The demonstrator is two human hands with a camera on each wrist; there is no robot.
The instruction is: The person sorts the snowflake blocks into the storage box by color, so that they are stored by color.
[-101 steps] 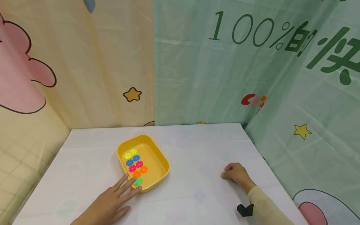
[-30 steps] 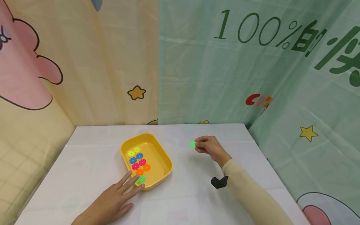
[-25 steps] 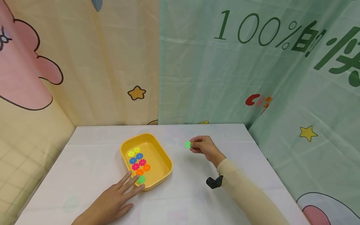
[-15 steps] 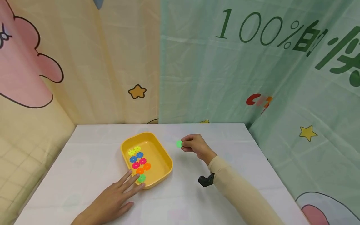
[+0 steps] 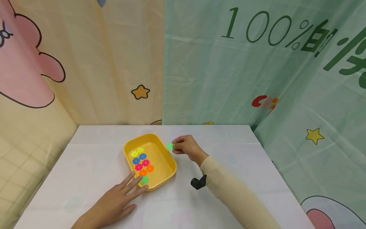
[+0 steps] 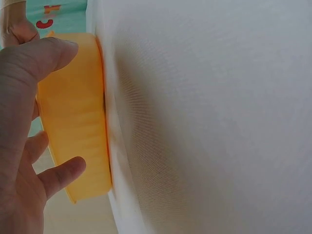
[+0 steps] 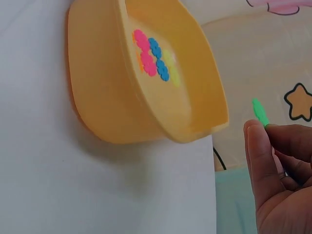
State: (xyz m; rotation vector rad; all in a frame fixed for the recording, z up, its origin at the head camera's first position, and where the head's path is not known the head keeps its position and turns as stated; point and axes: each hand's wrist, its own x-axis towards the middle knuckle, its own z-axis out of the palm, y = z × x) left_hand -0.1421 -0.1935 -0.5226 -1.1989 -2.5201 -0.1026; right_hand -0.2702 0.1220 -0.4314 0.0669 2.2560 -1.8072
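My right hand [image 5: 187, 147] pinches a green snowflake disc [image 5: 170, 146] between thumb and fingers, just off the right rim of a yellow tray [image 5: 163, 165]. In the right wrist view the disc [image 7: 260, 111] stands edge-on above the fingertips. My left hand [image 5: 114, 202] rests with spread, straight fingers on the tray's near left rim. The left wrist view has its thumb and fingers against the tray's outer wall [image 6: 78, 107]. Pairs of yellow [image 5: 137, 152], blue [image 5: 139, 158], pink [image 5: 142, 164] and orange [image 5: 146, 170] discs lie along the tray's left side. One green disc [image 5: 144, 180] lies below them, partly behind a left finger.
The tray stands on a white-covered table [image 5: 228, 178]. Printed curtains [image 5: 206, 79] hang behind the table and along both sides. A black wrist device [image 5: 198, 182] sticks out from the right sleeve.
Earlier my right hand was low at the table's right side; it has lifted and carried the green disc left to the tray. The left hand has stayed on the rim.
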